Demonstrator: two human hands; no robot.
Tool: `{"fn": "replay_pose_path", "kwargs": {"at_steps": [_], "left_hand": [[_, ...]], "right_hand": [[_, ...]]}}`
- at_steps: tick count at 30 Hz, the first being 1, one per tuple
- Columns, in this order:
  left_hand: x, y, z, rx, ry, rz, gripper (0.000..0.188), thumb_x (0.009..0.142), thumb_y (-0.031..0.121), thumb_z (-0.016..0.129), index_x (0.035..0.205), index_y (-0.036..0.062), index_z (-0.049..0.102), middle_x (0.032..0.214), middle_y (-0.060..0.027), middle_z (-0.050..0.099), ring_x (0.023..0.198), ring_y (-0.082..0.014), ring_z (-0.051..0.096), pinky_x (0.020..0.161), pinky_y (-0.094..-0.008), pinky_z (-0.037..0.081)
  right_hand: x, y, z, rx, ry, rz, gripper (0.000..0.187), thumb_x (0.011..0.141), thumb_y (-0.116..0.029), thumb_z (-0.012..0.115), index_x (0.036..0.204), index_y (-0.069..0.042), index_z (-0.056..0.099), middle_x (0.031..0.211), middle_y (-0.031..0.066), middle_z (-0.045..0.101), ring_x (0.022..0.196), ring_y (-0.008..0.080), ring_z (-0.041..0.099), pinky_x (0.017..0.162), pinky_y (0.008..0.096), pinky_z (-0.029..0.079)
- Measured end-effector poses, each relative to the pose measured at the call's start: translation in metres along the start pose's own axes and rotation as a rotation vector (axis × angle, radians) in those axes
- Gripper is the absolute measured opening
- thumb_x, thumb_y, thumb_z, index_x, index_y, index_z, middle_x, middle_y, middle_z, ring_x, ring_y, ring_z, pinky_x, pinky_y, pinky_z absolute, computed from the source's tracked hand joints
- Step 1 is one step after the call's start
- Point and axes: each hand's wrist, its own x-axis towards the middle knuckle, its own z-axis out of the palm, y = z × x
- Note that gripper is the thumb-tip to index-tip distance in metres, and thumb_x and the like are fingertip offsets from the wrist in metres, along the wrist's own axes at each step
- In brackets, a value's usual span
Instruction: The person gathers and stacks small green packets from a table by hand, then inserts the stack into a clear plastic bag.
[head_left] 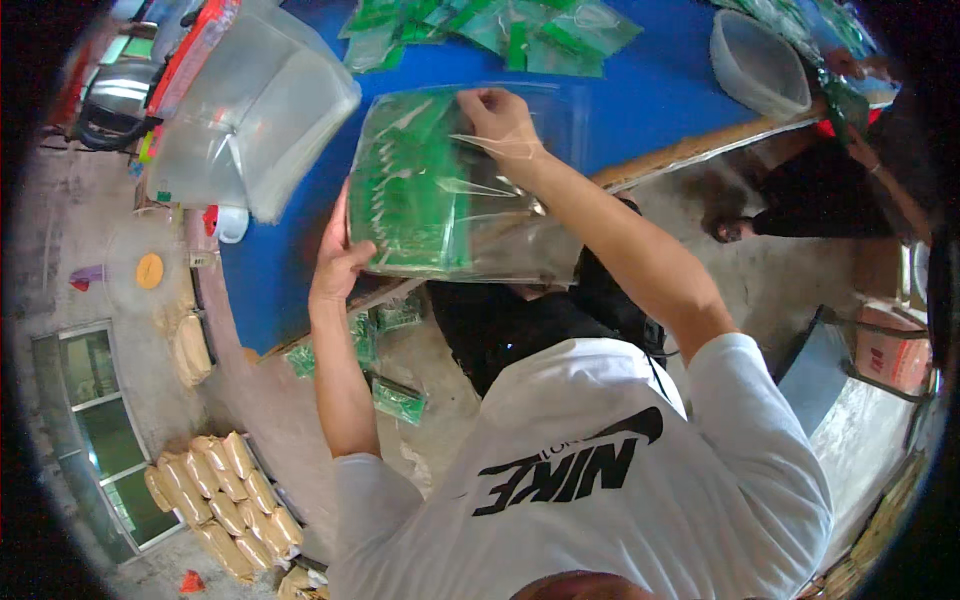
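My right hand [500, 120] is pinching the top edge of a big clear bag [450, 190], my left hand [335, 265] is gripping its lower left corner. I'm holding it over the blue table [650, 90], stuffed with green packets [400, 200] too tightly stacked to count. Three more packets [385, 365] are lying on the floor. Beyond, one clear tub [250, 110] and one bowl [760, 65] are sitting; another person's hands are cut off at the far right.
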Motion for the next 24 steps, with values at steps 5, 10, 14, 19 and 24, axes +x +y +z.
{"fn": "replay_pose_path", "kwargs": {"at_steps": [5,10,14,19,24], "left_hand": [[0.018,0.001,-0.005,0.206,-0.029,0.047,0.107,0.064,0.005,0.080,0.153,0.0013,0.020,0.153,-0.0086,0.034,0.143,-0.0190,0.028,0.118,-0.0327,0.018],[0.052,0.038,-0.023,0.412,-0.158,-0.036,0.093,0.069,0.002,0.071,0.152,0.0017,0.027,0.152,-0.0086,0.037,0.137,-0.0180,0.036,0.114,-0.0307,0.024],[0.050,0.039,-0.052,0.300,-0.149,-0.099,0.075,0.076,0.002,0.064,0.147,0.0008,0.038,0.143,-0.0081,0.048,0.129,-0.0164,0.046,0.110,-0.0297,0.031],[0.038,0.024,-0.063,0.647,0.227,0.083,0.054,0.079,-0.005,0.057,0.132,-0.0015,0.053,0.128,-0.0101,0.060,0.120,-0.0190,0.055,0.106,-0.0315,0.038],[-0.023,0.000,0.002,0.492,0.837,0.306,0.046,0.089,0.000,0.063,0.133,0.0001,0.052,0.138,-0.0165,0.052,0.134,-0.0262,0.045,0.113,-0.0357,0.032]], "right_hand": [[-0.044,-0.012,-0.022,0.077,-0.260,-0.079,0.028,0.092,-0.024,0.066,0.094,0.003,0.061,0.075,0.0060,0.063,0.066,0.0150,0.056,0.062,0.0308,0.048],[-0.071,-0.015,-0.041,-0.233,-0.218,-0.400,0.019,0.092,-0.020,0.065,0.095,-0.002,0.062,0.084,0.0154,0.066,0.066,0.0253,0.061,0.061,0.0341,0.050],[-0.102,-0.022,-0.056,-0.479,-0.428,-0.598,0.015,0.091,-0.019,0.064,0.094,-0.004,0.062,0.086,0.0141,0.064,0.078,0.0303,0.062,0.067,0.0387,0.051],[-0.105,-0.013,0.000,-0.535,-0.621,-0.917,0.012,0.087,-0.019,0.063,0.091,-0.007,0.062,0.087,0.0091,0.057,0.091,0.0292,0.056,0.080,0.0402,0.047],[-0.116,-0.007,-0.005,-0.632,-0.628,-0.853,0.012,0.088,-0.020,0.063,0.091,-0.009,0.063,0.089,0.0084,0.059,0.093,0.0290,0.058,0.081,0.0405,0.048]]}}
